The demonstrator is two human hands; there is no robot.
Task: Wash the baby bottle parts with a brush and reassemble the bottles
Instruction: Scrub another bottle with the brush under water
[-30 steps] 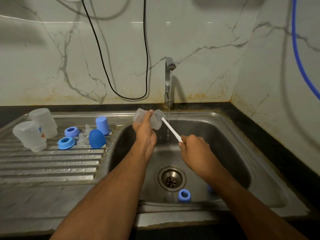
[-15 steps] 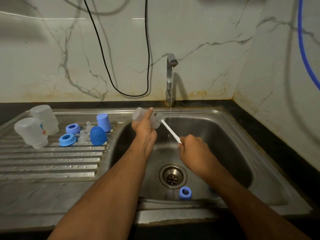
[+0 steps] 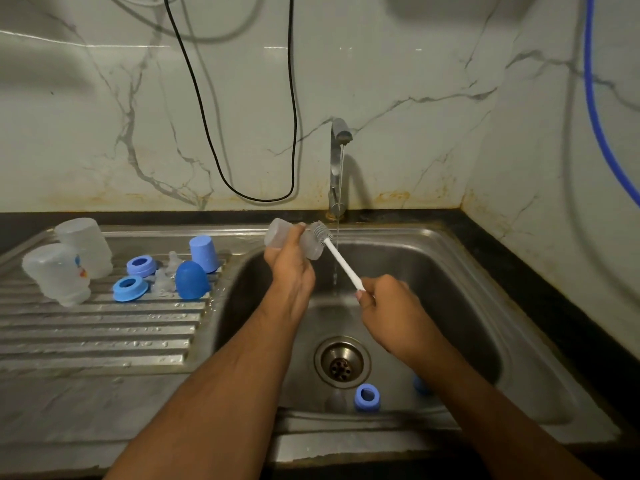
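Brush [image 3: 341, 259] head now withdrawn outside bottle [image 3: 282, 237] mouth; left hand [image 3: 291, 271] grips bottle, right hand [image 3: 384, 301] grips handle; water stream [image 3: 341, 188] just right of bristles; blue ring [image 3: 367, 396] below hands.

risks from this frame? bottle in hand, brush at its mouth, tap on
1. The left hand grips the wet bottle over the sink; it may slip.
2. The brush, held by its end in the right hand, sits outside the bottle's mouth and may flick water.
3. The blue ring lies near the drain.
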